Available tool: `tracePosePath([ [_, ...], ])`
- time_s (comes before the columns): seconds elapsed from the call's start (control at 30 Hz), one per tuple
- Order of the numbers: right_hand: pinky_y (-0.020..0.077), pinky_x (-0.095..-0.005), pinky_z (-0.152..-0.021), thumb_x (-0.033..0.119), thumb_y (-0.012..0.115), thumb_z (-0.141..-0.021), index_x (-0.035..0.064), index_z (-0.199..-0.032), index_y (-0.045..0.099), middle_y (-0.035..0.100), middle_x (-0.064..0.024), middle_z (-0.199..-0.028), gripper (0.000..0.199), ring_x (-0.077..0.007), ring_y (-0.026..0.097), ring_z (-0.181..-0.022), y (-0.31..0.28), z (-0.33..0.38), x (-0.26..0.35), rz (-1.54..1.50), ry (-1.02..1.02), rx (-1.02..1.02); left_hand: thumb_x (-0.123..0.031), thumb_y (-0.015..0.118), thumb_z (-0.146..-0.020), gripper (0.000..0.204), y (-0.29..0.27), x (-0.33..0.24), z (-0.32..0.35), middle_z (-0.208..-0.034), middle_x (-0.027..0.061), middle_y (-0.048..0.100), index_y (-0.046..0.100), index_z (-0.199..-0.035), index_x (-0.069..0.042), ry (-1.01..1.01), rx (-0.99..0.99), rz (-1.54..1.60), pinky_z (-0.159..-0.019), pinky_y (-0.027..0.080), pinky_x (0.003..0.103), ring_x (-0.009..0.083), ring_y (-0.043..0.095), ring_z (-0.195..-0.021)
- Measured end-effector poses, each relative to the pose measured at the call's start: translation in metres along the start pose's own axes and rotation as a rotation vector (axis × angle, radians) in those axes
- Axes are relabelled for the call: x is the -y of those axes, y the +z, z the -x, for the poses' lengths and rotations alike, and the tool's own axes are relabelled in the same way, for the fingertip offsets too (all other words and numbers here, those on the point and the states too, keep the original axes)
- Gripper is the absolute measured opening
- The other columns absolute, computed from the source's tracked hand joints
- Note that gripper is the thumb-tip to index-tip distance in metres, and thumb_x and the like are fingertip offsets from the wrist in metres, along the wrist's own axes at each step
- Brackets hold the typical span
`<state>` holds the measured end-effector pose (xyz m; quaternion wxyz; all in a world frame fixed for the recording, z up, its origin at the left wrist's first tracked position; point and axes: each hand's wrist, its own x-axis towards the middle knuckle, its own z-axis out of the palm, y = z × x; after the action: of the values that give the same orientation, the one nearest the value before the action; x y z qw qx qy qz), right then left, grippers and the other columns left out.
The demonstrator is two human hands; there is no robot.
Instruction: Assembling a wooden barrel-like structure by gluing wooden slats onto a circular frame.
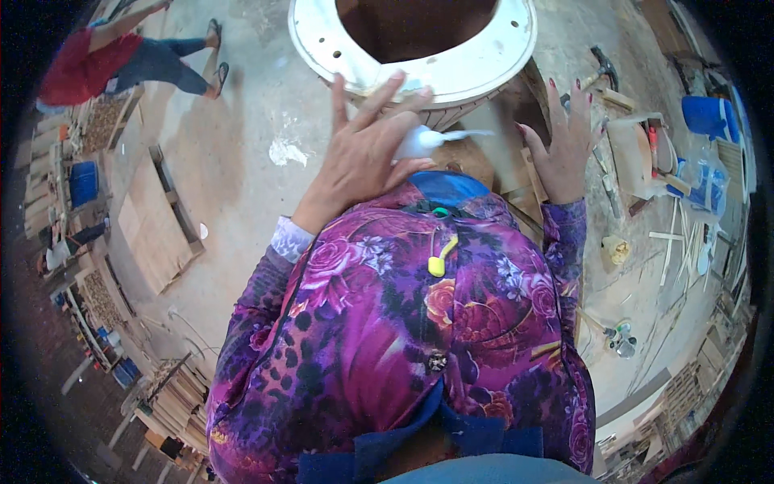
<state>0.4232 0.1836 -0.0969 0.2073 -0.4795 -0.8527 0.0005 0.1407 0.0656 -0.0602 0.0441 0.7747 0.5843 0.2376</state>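
A white bottle with a narrow pointed nozzle, like a glue bottle [414,143], lies on its side under my left hand [363,153]. The thumb and palm hold it while the other fingers stretch forward to the edge of a white ring-shaped rim [451,85]. That rim has small holes and tops a round body with slatted sides [463,109]; its middle opening is dark brown. Whether the fingertips press on the rim I cannot tell. To the right, my right hand [562,149] is raised with its fingers spread, holding nothing.
A hammer [605,68] lies at the far right, with a blue container [709,117], a clear plastic bottle [709,181] and thin wood strips [685,250] nearer. On the left floor lies a wooden panel [153,222]. A person in a red top [76,68] stands at the far left.
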Motion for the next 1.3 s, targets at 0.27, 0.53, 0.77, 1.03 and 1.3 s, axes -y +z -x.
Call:
tracePosePath([
  [0.27,0.0127,-0.0661,-0.110,0.036,0.072,-0.083,0.0267,-0.149,0.037,0.024,-0.0168,-0.157,0.075,-0.0410,0.019,-0.145,-0.006,-0.002,0.012,-0.203,-0.072,-0.018,-0.053,0.059,-0.086,0.042,0.012,-0.013,0.000,-0.142,-0.0028,0.052,0.056,-0.100,-0.013,0.017,-0.028,0.015,-0.114,-0.007,0.064,0.0243,0.033,-0.142],
  [0.53,0.0115,-0.0656,-0.110,0.035,0.072,-0.082,0.0265,-0.146,0.042,0.027,-0.0165,-0.156,0.071,-0.0415,0.022,-0.144,-0.011,-0.017,0.033,-0.209,-0.136,-0.004,-0.055,0.059,-0.086,0.043,0.010,-0.003,0.021,-0.141,-0.0037,0.053,0.055,-0.102,-0.015,-0.149,-0.228,-0.005,-0.114,-0.010,0.063,0.0254,0.034,-0.142],
  [0.77,0.0131,-0.0668,-0.110,0.036,0.072,-0.083,0.0269,-0.145,0.044,0.031,-0.0165,-0.153,0.069,-0.0421,0.024,-0.143,-0.012,-0.030,0.044,-0.250,-0.221,-0.011,-0.056,0.060,-0.085,0.049,0.015,0.010,0.017,-0.140,-0.0038,0.054,0.055,-0.112,-0.016,-0.086,-0.169,-0.091,-0.115,-0.011,0.061,0.0249,0.032,-0.143],
  [1.03,0.0141,-0.0697,-0.108,0.038,0.069,-0.085,0.0276,-0.144,0.045,0.029,-0.0153,-0.154,0.064,-0.0414,0.025,-0.143,-0.011,-0.030,0.046,-0.202,-0.197,0.019,-0.060,0.058,-0.085,0.051,0.013,0.014,0.023,-0.143,-0.0031,0.051,0.055,-0.113,-0.017,-0.066,-0.190,-0.030,-0.113,-0.010,0.065,0.0244,0.032,-0.143],
  [1.3,0.0154,-0.0685,-0.108,0.033,0.072,-0.083,0.0282,-0.138,0.053,0.033,-0.0143,-0.153,0.059,-0.0406,0.027,-0.142,-0.011,-0.032,0.051,-0.258,-0.240,-0.018,-0.053,0.065,-0.084,0.047,0.002,0.030,0.027,-0.141,-0.0001,0.054,0.057,-0.109,-0.014,-0.102,-0.214,-0.098,-0.116,-0.003,0.059,0.0272,0.032,-0.143],
])
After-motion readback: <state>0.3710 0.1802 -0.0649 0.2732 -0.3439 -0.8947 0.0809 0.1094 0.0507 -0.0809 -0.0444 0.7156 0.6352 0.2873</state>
